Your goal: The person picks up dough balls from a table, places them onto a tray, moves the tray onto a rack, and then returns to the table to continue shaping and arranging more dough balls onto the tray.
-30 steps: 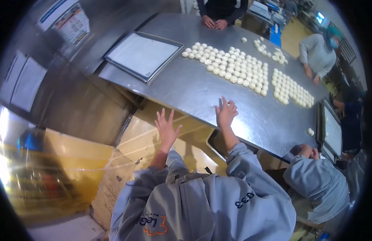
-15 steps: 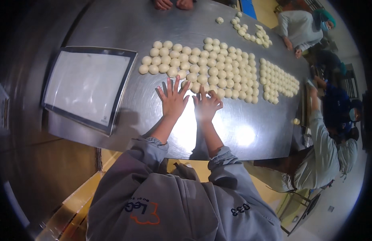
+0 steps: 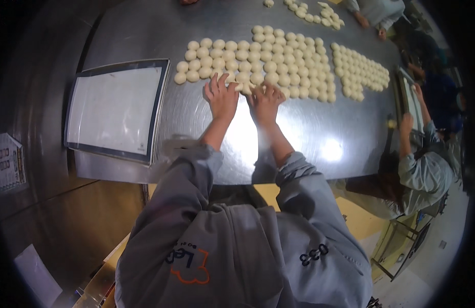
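My left hand (image 3: 222,100) rests at the near edge of the large group of pale dough balls (image 3: 278,69) on the steel table (image 3: 191,118), its fingers spread and slightly bent over the balls. Just to its right, my right hand (image 3: 266,102) touches the same near row, with fingers apart and curled down. A few balls under and between the fingertips are partly hidden. A second, narrower group of balls (image 3: 360,72) lies to the right.
A shallow tray with a white sheet (image 3: 113,110) lies at the left. Loose dough balls (image 3: 312,15) are at the far side. A co-worker's sleeve (image 3: 422,174) and hands are at the right by another tray (image 3: 409,97). A person (image 3: 381,13) works across the table.
My hands have moved forward from the table's front edge onto the near row of dough balls, and their fingers have bent down. The view has shifted with my head.
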`<state>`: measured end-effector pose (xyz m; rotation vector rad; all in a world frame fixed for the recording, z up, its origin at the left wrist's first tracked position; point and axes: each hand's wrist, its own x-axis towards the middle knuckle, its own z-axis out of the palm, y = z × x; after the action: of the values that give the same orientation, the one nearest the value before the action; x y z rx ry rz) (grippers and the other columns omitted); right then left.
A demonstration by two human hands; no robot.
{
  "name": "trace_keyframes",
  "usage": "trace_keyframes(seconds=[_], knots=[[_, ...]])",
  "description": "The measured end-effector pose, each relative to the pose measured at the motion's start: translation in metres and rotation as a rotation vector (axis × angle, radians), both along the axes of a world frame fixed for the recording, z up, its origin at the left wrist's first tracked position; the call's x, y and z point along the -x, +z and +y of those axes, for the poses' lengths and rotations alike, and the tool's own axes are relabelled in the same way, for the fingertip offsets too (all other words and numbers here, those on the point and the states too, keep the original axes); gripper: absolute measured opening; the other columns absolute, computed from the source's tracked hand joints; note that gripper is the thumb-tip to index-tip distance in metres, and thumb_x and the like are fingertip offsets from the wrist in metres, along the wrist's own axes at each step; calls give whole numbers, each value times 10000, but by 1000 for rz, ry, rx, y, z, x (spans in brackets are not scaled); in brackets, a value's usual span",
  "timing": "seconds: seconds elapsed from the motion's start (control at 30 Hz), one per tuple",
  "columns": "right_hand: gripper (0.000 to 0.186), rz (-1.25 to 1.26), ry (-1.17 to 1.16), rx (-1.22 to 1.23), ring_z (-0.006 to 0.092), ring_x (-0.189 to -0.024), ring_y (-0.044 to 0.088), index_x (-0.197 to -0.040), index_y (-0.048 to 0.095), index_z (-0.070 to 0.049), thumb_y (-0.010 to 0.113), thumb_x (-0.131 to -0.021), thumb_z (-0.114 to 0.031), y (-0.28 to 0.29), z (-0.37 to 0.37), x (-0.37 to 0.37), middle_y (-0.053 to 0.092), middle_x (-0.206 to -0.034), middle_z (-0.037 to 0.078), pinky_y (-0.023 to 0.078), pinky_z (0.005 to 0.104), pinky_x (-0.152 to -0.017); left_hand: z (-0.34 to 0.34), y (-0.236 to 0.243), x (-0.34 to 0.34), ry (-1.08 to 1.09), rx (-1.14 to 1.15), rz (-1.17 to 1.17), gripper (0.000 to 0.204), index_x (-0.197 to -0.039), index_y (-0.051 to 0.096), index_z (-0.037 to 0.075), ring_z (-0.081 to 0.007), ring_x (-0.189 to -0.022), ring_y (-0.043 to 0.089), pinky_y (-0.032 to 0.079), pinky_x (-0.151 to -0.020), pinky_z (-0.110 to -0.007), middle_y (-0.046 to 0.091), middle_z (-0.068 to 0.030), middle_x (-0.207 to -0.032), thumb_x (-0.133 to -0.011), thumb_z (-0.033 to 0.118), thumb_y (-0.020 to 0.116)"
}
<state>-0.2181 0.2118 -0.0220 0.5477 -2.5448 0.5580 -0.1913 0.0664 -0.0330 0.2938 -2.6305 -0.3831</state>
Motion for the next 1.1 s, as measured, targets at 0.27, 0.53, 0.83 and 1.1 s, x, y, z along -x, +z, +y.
trace_keyframes(seconds=[0.27, 0.53, 0.83, 1.1], knots=[[244, -326, 159, 261, 296, -1178, 451, -864, 749, -92, 817, -786, -313, 34, 124, -102, 535, -1184, 103, 295, 461, -1009, 6, 86, -145, -234, -225, -78, 298, -759, 648, 88, -343, -1271, 420, 326, -1039, -516, 553, -98, -1221, -695, 297, 851], [807, -368, -86, -179, 373, -1523, 161, -1543, 361, -215, 644, -853, -524, 5, 108, -86, 245, -1639, 115, 57, 794, -1097, 23, -5, -118, -15, -58, -112, 703, -1424, 475, 75, -396, -1505, 211, 57, -1186, -672, 381, -172, -1555, -841, 390, 710], [367, -400, 563, -272, 183, -1470, 359, -1332, 627, -316, 579, -970, -350, 14, 211, -115, 436, -1558, -54, 120, 725, -1149, -54, -7, -192, -516, -92, -533, 347, -1120, 706, 126, -256, -1199, 626, 255, -1194, -546, 716, -14, -1193, -786, 190, 777], [345, -509, 632, 32, 236, -1350, 506, -1286, 655, -153, 617, -957, -250, -16, 140, -126, 599, -1393, 51, 349, 445, -1168, 38, -14, -163, -577, -332, -164, 199, -954, 742, 138, -193, -1158, 654, 428, -1053, -467, 743, -26, -1071, -769, 158, 814]])
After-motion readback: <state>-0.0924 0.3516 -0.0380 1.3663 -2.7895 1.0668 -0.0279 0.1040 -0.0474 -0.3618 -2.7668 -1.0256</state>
